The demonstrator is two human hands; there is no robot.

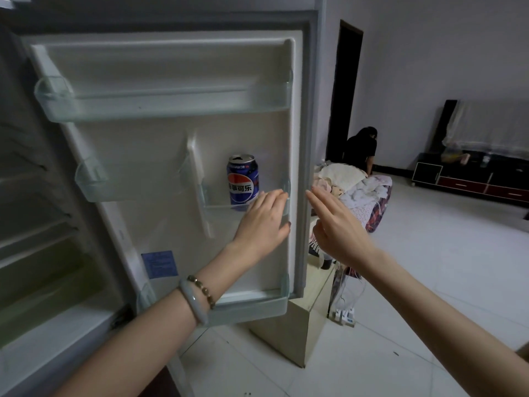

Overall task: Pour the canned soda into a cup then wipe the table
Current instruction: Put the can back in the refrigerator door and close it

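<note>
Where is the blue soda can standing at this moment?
In the head view, the blue aluminium soda can stands upright in the small clear right-hand shelf of the open refrigerator door, just above the left hand.

Open fridge door (143, 144), blue sticker (159, 263) low on it, heaped laundry (357, 184), dark low cabinet (472, 181)

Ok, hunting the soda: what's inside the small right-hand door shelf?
An upright blue metal soda can stands in the clear plastic shelf. The left hand hides part of the can's base and the shelf's right end.
</note>
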